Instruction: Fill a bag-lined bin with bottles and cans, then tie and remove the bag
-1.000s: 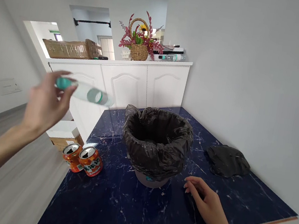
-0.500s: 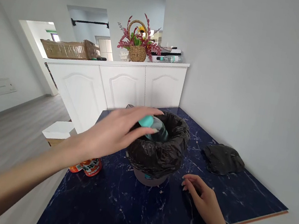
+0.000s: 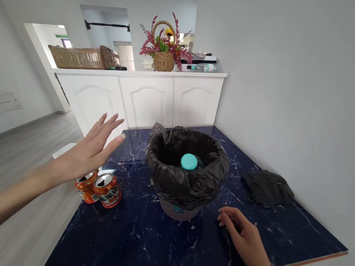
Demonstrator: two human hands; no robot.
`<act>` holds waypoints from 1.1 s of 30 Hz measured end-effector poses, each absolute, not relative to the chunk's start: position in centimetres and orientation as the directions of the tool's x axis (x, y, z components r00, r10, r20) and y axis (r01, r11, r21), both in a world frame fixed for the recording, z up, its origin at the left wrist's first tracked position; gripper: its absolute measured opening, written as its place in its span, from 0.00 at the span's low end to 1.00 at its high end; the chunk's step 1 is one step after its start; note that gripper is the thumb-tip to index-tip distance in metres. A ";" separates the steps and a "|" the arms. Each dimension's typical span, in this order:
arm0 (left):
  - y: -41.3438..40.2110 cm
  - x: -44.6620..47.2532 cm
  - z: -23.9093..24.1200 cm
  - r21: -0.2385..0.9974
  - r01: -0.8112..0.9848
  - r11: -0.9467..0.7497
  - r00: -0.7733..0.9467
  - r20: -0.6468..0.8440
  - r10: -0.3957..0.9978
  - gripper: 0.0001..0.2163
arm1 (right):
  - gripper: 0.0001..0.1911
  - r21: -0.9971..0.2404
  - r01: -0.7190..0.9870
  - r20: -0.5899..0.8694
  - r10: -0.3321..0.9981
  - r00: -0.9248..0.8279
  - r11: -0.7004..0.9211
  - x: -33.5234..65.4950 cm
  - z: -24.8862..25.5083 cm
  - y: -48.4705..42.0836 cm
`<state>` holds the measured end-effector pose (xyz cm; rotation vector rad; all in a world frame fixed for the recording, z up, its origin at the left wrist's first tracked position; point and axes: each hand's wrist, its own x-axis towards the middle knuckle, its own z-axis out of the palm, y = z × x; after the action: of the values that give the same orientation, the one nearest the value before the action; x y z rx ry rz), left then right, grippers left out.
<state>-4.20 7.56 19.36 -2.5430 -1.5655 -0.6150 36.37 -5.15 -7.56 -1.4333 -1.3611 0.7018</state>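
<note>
In the head view, my left hand (image 3: 89, 150) is raised with its fingers spread and nothing in it. Just beneath it, two orange drink cans (image 3: 108, 190) stand upright, the left one partly covered by my wrist. A bin (image 3: 179, 212) lined with a black plastic bag (image 3: 185, 186) stands at the middle of the table. Inside the lined opening sits a bottle with a turquoise cap (image 3: 189, 161); most of its body is hidden. My right hand (image 3: 240, 235) rests on the tabletop right of the bin, its fingers curled and drawn together, with nothing visible in them.
The dark blue marbled table (image 3: 131, 251) meets the wall on its right. A folded black plastic bag (image 3: 268, 188) lies near that wall. Behind stands a white cabinet (image 3: 146, 103) bearing a flower basket (image 3: 163, 61), a cardboard box (image 3: 78, 58) and a clear bottle (image 3: 204, 67).
My left hand has let go of the turquoise-capped bottle, which now sits lower inside the bin. The hand has moved left, over the cans. My right hand stays in place.
</note>
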 end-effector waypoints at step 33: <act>3.2 3.9 21.6 0.005 0.697 -0.717 0.367 0.857 0.363 0.29 | 0.23 -0.917 0.378 0.220 0.953 0.209 0.129 36.3 -7.9 -5.1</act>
<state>3.90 3.18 21.55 -2.2745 -0.9270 -1.2885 36.34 -5.12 -7.88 -1.4369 -1.3527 0.6935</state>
